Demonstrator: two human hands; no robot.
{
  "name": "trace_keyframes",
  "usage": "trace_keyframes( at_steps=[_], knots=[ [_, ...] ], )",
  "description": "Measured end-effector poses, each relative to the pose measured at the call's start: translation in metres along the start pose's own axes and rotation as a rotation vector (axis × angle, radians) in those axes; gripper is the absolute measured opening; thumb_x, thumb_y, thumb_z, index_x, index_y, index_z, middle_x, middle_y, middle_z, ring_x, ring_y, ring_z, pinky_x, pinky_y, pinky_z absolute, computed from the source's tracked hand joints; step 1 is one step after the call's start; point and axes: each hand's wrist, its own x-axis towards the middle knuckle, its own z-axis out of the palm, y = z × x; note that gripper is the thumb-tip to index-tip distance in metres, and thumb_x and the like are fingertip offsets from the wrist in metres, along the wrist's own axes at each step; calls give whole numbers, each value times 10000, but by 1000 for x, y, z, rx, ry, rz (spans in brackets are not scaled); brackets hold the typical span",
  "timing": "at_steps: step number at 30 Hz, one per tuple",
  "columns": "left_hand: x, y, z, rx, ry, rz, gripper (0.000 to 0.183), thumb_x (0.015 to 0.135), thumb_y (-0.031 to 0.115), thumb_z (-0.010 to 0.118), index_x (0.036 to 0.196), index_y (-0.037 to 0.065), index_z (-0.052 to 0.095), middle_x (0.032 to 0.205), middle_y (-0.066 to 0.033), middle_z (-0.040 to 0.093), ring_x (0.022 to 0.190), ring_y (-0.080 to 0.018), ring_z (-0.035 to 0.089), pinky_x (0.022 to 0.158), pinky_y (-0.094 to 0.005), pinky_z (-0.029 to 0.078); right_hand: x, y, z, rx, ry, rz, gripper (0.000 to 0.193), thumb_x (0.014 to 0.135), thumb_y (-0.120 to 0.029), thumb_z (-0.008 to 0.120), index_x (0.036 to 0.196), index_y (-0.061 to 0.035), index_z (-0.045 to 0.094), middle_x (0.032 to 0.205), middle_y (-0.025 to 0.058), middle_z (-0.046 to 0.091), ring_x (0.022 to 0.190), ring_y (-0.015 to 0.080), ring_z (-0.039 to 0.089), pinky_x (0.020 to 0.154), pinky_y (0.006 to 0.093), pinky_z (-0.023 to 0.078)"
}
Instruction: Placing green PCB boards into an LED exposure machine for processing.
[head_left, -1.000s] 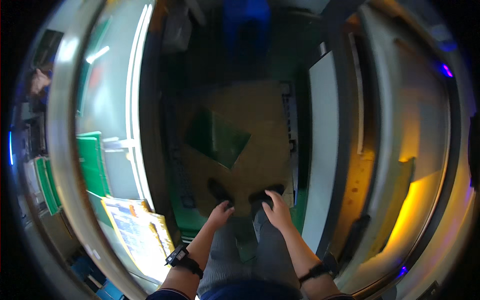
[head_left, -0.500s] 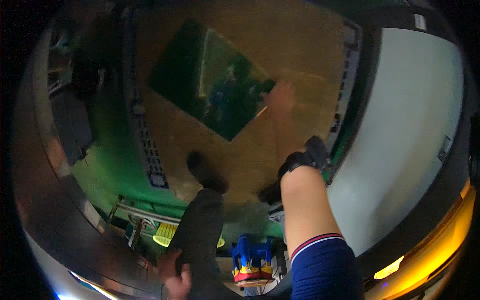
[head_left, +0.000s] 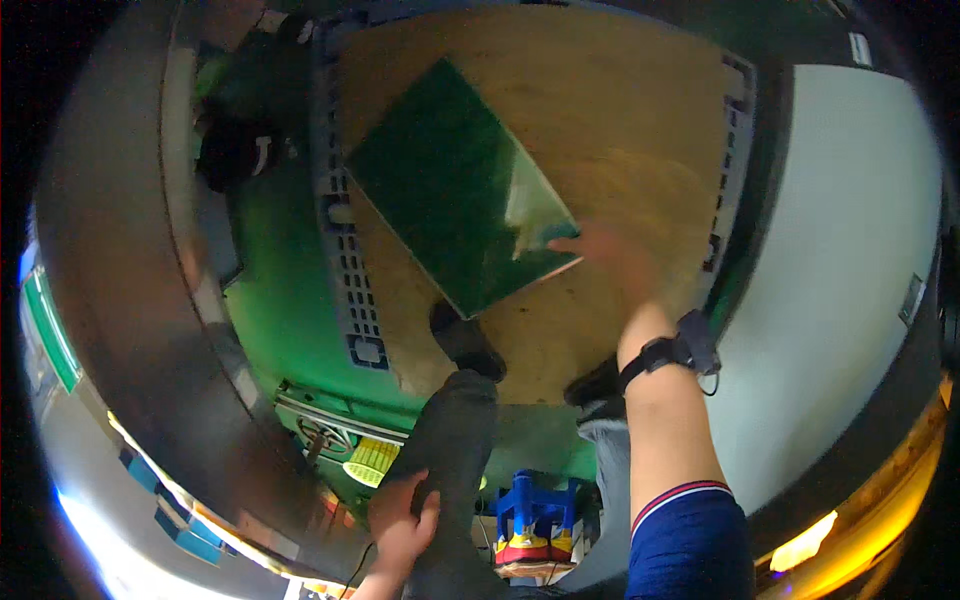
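A dark green, shiny rectangular sheet [head_left: 440, 185] lies flat and askew on a tan board [head_left: 640, 150]. My right hand [head_left: 610, 255] is at its right corner, blurred by motion, with at least one finger stretched over the sheet's surface. A black strap with a small box [head_left: 680, 355] is on my right wrist. My left hand [head_left: 400, 520] rests near my left thigh, thumb apart from the fingers, holding nothing I can see. The sheet's lower corner is just beyond my left shoe [head_left: 466, 342].
A grey slotted plastic pallet [head_left: 355, 270] shows along the board's sides. At right stands a large pale panel [head_left: 830, 270]. A yellow basket [head_left: 372, 460] lies lower left on the green floor [head_left: 290, 330]. A blue stool [head_left: 535, 505] is behind my feet.
The green sheet has turned clockwise on the board, its right corner coming nearer to me. My right hand has moved nearer along with that corner. The view has shifted too.
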Motion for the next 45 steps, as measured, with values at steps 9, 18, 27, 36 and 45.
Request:
trace_keyframes(
  at_steps=[9, 18, 27, 36, 45],
  knots=[
    [-13, 13, 51, -363, 19, -77, 502, 856, 284, 711, 1267, 18, 602, 1242, -204, 632, 1165, -363, 587, 1015, -425, 443, -247, -39, 34, 434, 321, -8, 389, 905, -355, 678, 1051, 5, 660, 976, 249, 695, 927, 390, 673, 826, 456, 512],
    [-51, 92, -140, -1560, -593, -203, 395, 966, 391, 621, 1173, 55, 629, 1077, -91, 681, 911, -121, 624, 754, -317, 513, -608, -127, -34, 734, 606, -95, 422, 843, -281, 763, 1116, 25, 663, 954, 94, 705, 865, 176, 635, 794, 358, 506],
    [-156, 163, -284, -1497, -296, 531, 232, 930, 141, 687, 1108, -3, 654, 996, -63, 710, 859, -150, 683, 779, -318, 569, -705, -223, -70, 814, 825, -346, 364, 946, -278, 688, 1136, 27, 628, 991, 63, 658, 871, 156, 599, 768, 349, 487],
    [-159, 150, -317, -1726, -137, 602, 350, 955, 134, 627, 1274, -3, 579, 1156, -107, 690, 992, -232, 677, 900, -405, 555, -708, -253, -61, 986, 812, -472, 379, 1014, -284, 569, 1253, 9, 541, 986, 114, 686, 847, 213, 691, 766, 352, 554],
    [-170, 153, -292, -1620, 121, 691, 310, 950, 187, 644, 1185, -13, 624, 1073, -96, 695, 904, -165, 671, 832, -321, 540, -738, -220, -54, 920, 674, -388, 410, 1057, -362, 470, 1219, -2, 580, 1039, 123, 704, 893, 191, 681, 804, 313, 532]
  ],
)
